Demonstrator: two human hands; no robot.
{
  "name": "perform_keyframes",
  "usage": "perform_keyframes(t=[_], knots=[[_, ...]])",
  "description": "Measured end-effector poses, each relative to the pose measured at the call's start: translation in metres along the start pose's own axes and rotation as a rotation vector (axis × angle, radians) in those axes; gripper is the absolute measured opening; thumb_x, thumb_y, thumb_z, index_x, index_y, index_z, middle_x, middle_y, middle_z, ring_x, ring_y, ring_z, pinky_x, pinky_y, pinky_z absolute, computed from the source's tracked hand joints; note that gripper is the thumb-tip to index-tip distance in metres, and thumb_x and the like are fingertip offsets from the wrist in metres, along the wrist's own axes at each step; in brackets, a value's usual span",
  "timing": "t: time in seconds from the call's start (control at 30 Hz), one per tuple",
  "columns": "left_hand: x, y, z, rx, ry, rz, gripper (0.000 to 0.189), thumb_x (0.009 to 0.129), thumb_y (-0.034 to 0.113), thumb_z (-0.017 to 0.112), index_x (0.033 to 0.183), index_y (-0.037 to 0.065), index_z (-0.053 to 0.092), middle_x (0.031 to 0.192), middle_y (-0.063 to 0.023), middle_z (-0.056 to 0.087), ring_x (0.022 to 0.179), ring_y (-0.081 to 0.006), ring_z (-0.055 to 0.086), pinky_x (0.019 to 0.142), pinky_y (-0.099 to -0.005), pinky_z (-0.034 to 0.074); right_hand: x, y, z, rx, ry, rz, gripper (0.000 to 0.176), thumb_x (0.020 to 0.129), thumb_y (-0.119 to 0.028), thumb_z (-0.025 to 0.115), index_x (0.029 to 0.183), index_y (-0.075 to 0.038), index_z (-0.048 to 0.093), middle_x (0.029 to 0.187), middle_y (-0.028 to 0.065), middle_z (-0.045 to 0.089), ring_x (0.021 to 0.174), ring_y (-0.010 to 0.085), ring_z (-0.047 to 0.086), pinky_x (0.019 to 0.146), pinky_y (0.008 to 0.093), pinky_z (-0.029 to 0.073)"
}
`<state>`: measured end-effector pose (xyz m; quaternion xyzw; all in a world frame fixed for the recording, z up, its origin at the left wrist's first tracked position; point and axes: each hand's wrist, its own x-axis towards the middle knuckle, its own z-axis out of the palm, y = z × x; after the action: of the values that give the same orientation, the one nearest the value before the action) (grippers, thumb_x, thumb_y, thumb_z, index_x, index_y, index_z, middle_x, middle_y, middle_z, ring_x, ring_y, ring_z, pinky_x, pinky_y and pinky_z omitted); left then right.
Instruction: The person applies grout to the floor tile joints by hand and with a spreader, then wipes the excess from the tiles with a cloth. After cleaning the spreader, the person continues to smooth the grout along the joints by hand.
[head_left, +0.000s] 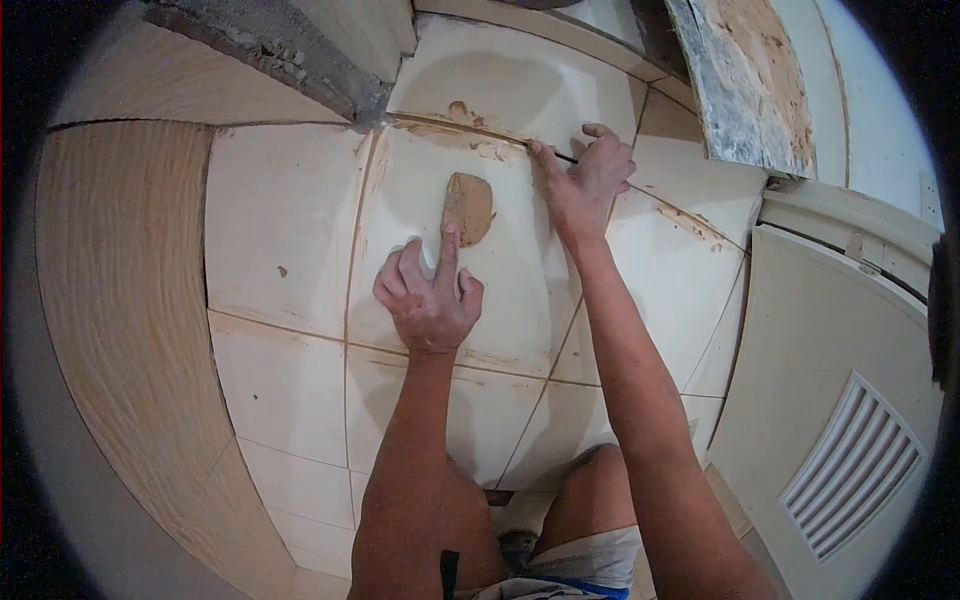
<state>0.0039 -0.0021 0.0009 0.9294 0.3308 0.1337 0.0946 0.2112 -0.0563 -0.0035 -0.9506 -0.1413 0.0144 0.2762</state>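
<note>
My left hand (pixel 430 308) is palm down over a pale floor tile, index finger stretched along a small flat scraper (pixel 468 208) loaded with tan grout. The other fingers are curled, and the scraper's handle end is hidden under the hand. Higher and to the right, my right hand (pixel 592 185) pinches a thin dark strip-like tool (pixel 560 155) between thumb and fingers. Its tip meets the tile joint (pixel 470 128), which has wet brown grout in and around it. Most of this tool is covered by my fingers.
Brown smears (pixel 690 222) mark the joints on the right. A wood-patterned panel (pixel 130 300) lies left; a rough concrete edge (pixel 270 50) juts in above. At right stand a cream door with a louvred vent (pixel 850 465) and a stained board (pixel 750 80).
</note>
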Motion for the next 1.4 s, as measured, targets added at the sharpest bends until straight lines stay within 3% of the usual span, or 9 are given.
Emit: perform_keyframes(t=[0.2, 0.4, 0.63, 0.77, 0.87, 1.0, 1.17, 1.4], knots=[[0.0, -0.002, 0.002, 0.017, -0.002, 0.019, 0.059, 0.075, 0.027, 0.06, 0.133, 0.019, 0.061, 0.121, -0.0175, 0.049, 0.112, -0.0368, 0.042, 0.098, -0.0522, 0.033, 0.007, 0.009, -0.005, -0.102, 0.033, -0.242, 0.064, 0.075, -0.038, 0.077, 0.124, -0.009, 0.049, 0.116, 0.0159, 0.043, 0.109, 0.0367, 0.039, 0.09, 0.0533, 0.032], [0.001, -0.001, 0.0, 0.02, -0.014, 0.008, 0.06, 0.075, 0.027, 0.06, 0.134, 0.02, 0.059, 0.12, -0.0175, 0.049, 0.112, -0.0365, 0.042, 0.098, -0.0527, 0.032, 0.009, 0.018, -0.019, -0.146, 0.023, -0.29, 0.057, 0.078, -0.032, 0.075, 0.124, -0.009, 0.051, 0.114, 0.0158, 0.043, 0.107, 0.0359, 0.04, 0.088, 0.0517, 0.033], [0.0, -0.002, 0.0, 0.011, 0.002, 0.008, 0.059, 0.075, 0.027, 0.06, 0.134, 0.021, 0.059, 0.119, -0.0171, 0.049, 0.112, -0.0365, 0.042, 0.098, -0.0524, 0.033, 0.005, -0.006, 0.008, -0.036, -0.003, -0.378, 0.062, 0.079, -0.04, 0.073, 0.126, -0.007, 0.05, 0.113, 0.0161, 0.044, 0.108, 0.0345, 0.038, 0.09, 0.0491, 0.03], [0.0, -0.001, 0.001, 0.003, 0.006, 0.008, 0.059, 0.075, 0.026, 0.061, 0.134, 0.02, 0.06, 0.119, -0.017, 0.049, 0.112, -0.0364, 0.042, 0.098, -0.0524, 0.033, 0.009, -0.006, 0.018, -0.04, 0.002, -0.276, 0.077, 0.072, -0.053, 0.077, 0.126, -0.005, 0.05, 0.114, 0.0176, 0.044, 0.109, 0.0346, 0.037, 0.09, 0.0493, 0.03], [0.002, 0.0, -0.002, 0.017, -0.016, -0.001, 0.059, 0.075, 0.026, 0.061, 0.133, 0.021, 0.06, 0.121, -0.017, 0.048, 0.112, -0.0363, 0.042, 0.098, -0.0525, 0.033, 0.016, 0.007, -0.001, -0.172, 0.001, -0.045, 0.103, 0.055, -0.06, 0.087, 0.131, -0.002, 0.048, 0.121, 0.0231, 0.045, 0.115, 0.0395, 0.038, 0.096, 0.0546, 0.03], [0.001, 0.0, 0.0, -0.002, -0.008, -0.007, 0.059, 0.074, 0.026, 0.061, 0.133, 0.021, 0.06, 0.122, -0.0169, 0.048, 0.114, -0.0363, 0.041, 0.098, -0.0527, 0.033, 0.021, 0.032, -0.007, -0.181, 0.069, -0.119, 0.104, 0.054, -0.061, 0.086, 0.131, -0.005, 0.044, 0.12, 0.0226, 0.042, 0.113, 0.0409, 0.037, 0.09, 0.0587, 0.033], [0.002, -0.001, -0.001, 0.028, 0.018, 0.005, 0.057, 0.074, 0.029, 0.061, 0.131, 0.022, 0.062, 0.118, -0.018, 0.053, 0.109, -0.0364, 0.045, 0.094, -0.0503, 0.034, 0.027, 0.015, -0.011, -0.17, -0.127, -0.128, 0.113, 0.05, -0.061, 0.087, 0.136, -0.008, 0.035, 0.126, 0.0264, 0.038, 0.119, 0.045, 0.035, 0.091, 0.0601, 0.034], [0.0, -0.002, 0.0, -0.001, -0.01, -0.013, 0.059, 0.075, 0.027, 0.061, 0.134, 0.021, 0.06, 0.121, -0.0167, 0.048, 0.113, -0.0371, 0.042, 0.098, -0.0529, 0.033, 0.036, 0.007, -0.008, -0.173, -0.081, -0.176, 0.117, 0.052, -0.059, 0.087, 0.14, -0.006, 0.033, 0.129, 0.0271, 0.039, 0.122, 0.0443, 0.034, 0.096, 0.0601, 0.032]])
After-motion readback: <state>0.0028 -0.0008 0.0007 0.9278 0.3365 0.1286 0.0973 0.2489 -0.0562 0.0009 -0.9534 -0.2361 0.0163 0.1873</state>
